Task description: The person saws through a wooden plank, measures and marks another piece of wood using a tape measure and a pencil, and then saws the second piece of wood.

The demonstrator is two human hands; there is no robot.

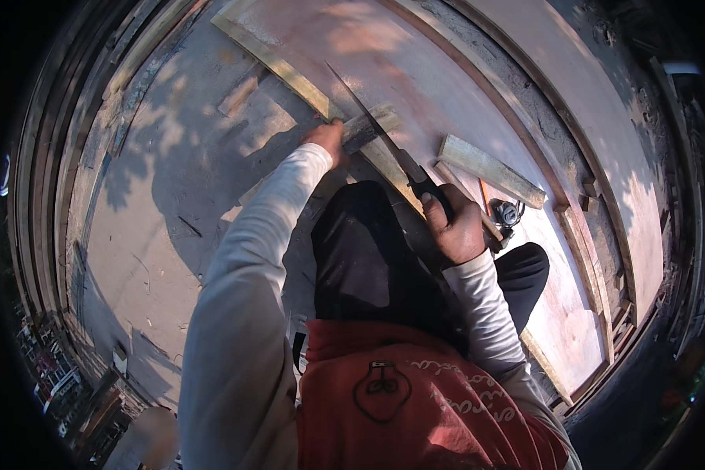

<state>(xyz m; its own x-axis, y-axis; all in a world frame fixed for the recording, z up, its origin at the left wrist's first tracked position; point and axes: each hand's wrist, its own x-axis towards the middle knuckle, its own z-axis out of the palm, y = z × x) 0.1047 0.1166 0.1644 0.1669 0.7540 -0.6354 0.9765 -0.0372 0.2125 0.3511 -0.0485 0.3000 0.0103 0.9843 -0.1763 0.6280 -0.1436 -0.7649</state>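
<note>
My left hand (327, 142) grips a short wooden board (373, 124) lying across a long batten (274, 59) along the plywood's edge. In my right hand (456, 223) is the dark handle of a handsaw (392, 147); its thin blade points up and left, across the short board. Whether the teeth touch the wood I cannot tell. Beside my right hand lie another offcut (491, 170), an orange pencil-like stick (485, 193) and a tape measure (506, 213). My dark-trousered knee is between my forearms.
A pale plywood sheet (384, 59) with wooden framing (576, 243) spans the upper right; a second sheet (642, 258) lies beyond. Concrete ground (125, 274) with small sticks and debris is at the left. Stacked long timbers (51, 196) line the far left.
</note>
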